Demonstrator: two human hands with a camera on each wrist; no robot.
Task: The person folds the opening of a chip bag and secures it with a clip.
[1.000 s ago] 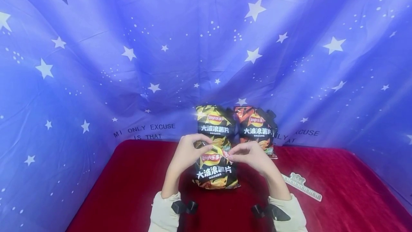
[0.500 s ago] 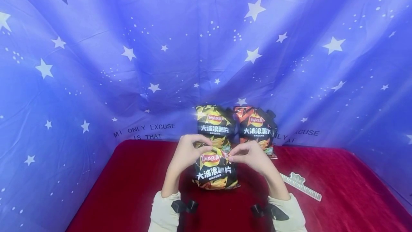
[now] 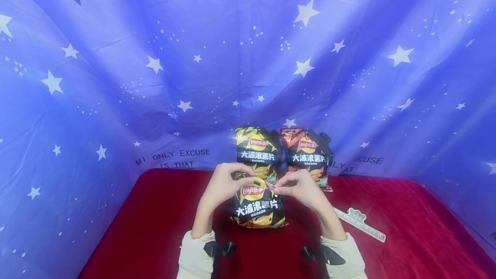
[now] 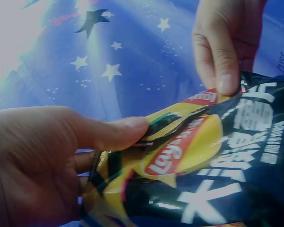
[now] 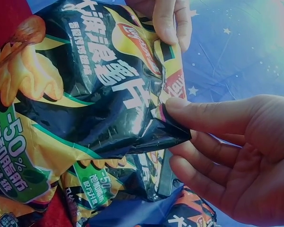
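Observation:
A black and yellow Lay's chip bag (image 3: 255,212) stands at the middle of the red table, its printed front toward me. My left hand (image 3: 224,184) pinches the left end of its top edge, thumb on the front. At the right end of that edge, my right hand (image 3: 301,187) pinches the bag between thumb and fingers. In the left wrist view, the top strip of the chip bag (image 4: 165,123) is creased along its length between the two thumbs. The right wrist view shows a red-labelled corner of the chip bag (image 5: 173,85) beside the right thumb.
Behind stand another yellow and black chip bag (image 3: 255,150) and a red and black one (image 3: 308,158), with black clips at their tops. A pale ruler-like clip (image 3: 360,224) lies right of my right forearm. A blue star-printed curtain (image 3: 217,76) surrounds the red table (image 3: 166,223).
Both hands keep their pinch on the bag's top edge. The folded strip shifts slightly between the fingers, and the head view moves a little.

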